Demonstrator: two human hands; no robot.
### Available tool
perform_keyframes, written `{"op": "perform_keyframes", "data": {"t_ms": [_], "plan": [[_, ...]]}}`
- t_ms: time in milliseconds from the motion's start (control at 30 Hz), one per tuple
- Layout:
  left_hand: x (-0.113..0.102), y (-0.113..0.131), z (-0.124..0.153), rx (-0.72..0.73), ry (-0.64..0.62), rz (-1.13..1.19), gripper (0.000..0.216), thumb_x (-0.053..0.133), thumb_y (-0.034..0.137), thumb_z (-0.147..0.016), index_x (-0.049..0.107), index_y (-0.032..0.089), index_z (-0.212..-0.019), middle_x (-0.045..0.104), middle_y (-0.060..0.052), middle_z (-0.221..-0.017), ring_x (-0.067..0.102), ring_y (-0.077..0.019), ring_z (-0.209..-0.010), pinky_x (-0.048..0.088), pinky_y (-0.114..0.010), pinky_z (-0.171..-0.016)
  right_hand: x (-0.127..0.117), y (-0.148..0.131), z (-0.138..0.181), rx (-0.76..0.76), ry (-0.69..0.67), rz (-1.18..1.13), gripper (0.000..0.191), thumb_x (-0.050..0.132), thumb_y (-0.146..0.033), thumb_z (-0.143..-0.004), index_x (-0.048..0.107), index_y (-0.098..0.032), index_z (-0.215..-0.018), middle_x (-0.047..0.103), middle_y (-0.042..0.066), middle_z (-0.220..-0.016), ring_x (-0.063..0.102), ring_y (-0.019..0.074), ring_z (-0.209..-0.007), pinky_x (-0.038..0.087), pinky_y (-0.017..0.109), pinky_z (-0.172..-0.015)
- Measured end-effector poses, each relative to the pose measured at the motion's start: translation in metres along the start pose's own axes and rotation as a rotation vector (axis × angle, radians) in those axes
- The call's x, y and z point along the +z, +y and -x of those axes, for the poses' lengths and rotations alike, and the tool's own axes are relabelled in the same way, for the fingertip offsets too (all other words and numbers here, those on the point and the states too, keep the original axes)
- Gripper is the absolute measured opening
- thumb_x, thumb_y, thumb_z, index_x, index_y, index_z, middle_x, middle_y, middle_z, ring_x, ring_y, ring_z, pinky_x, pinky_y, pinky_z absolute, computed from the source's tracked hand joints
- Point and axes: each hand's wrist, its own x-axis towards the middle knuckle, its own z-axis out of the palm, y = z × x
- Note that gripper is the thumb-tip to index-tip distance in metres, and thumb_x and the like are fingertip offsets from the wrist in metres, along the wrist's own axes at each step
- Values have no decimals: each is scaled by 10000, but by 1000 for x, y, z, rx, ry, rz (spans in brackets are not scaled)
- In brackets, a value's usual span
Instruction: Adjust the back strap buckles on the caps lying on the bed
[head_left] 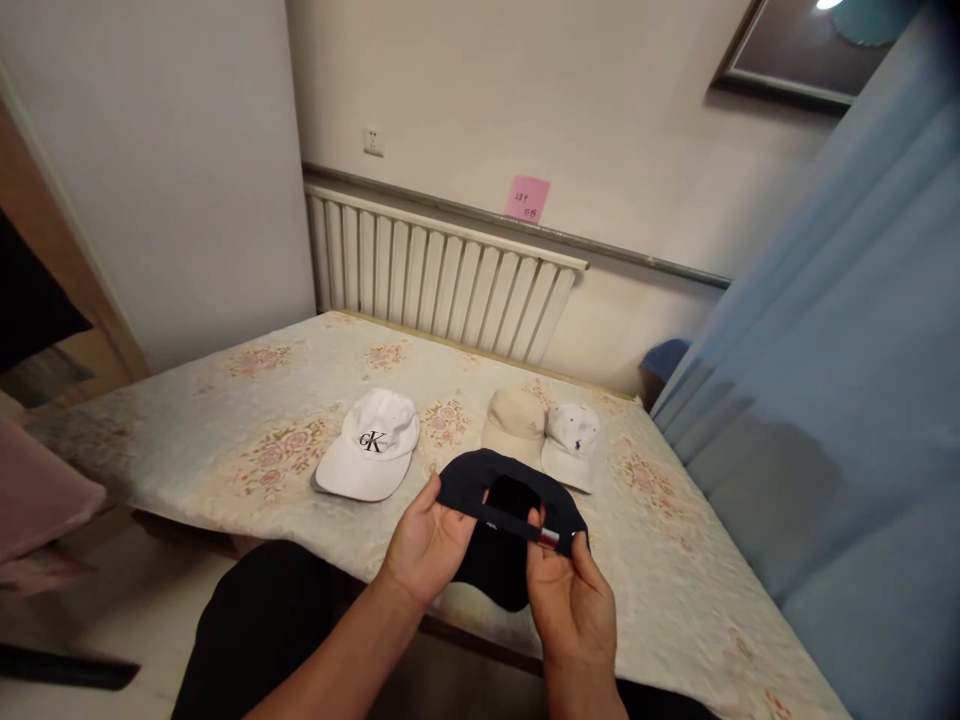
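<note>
A dark navy baseball cap [487,480] is held up between my two hands, its back strap and rear opening facing me. My left hand [429,545] pinches the cap's left edge, thumb on top. With its fingers closed on the strap near a metal buckle, my right hand [574,600] grips the right side. Behind it on the bed lie a white cap with black "CK" lettering [379,440], a beige cap [516,420] and a white cap with a small dark logo [574,440]. The navy cap partly covers the beige one.
The caps lie on a bed with a floral cover [255,420]. A white radiator [442,270] runs along the wall behind it, below a pink note [527,199]. A blue curtain [840,400] hangs at the right; pink cloth [45,480] is at the left.
</note>
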Motion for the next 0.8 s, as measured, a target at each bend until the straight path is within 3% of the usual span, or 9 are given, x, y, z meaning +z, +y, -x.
{"op": "perform_keyframes", "data": {"t_ms": [333,500,633,800], "plan": [[-5,-14,3,-81,-20,-18,409,324,253,-949,422,114,-1320,662,-112,-1111,586,-193,-1087,405,-380,-1020,3,6,3,37,5,71,228,426,-205,-882,642,-149,-923,701,86,-1012,552,144,-1134,388,389,-1036],[-11,-8,2,-70,-63,10,438,323,283,-947,398,94,-1335,619,-132,-1183,533,-203,-1158,374,-373,-1046,1,2,0,7,51,26,209,447,-175,-870,631,-168,-970,686,58,-1065,545,152,-1143,406,389,-1021],[-14,-6,-1,-58,-19,8,458,305,282,-951,376,57,-1343,634,-152,-1149,541,-212,-1147,376,-377,-1044,-1,0,-1,6,67,5,207,462,-172,-862,630,-175,-984,678,51,-1086,543,160,-1145,413,384,-1015],[-14,-12,0,-55,-10,4,436,318,236,-949,370,75,-1350,626,-134,-1170,537,-192,-1152,378,-348,-1044,0,4,5,-34,-11,35,238,513,-259,-850,621,-176,-1045,652,68,-1142,526,186,-1167,387,427,-1033]]}}
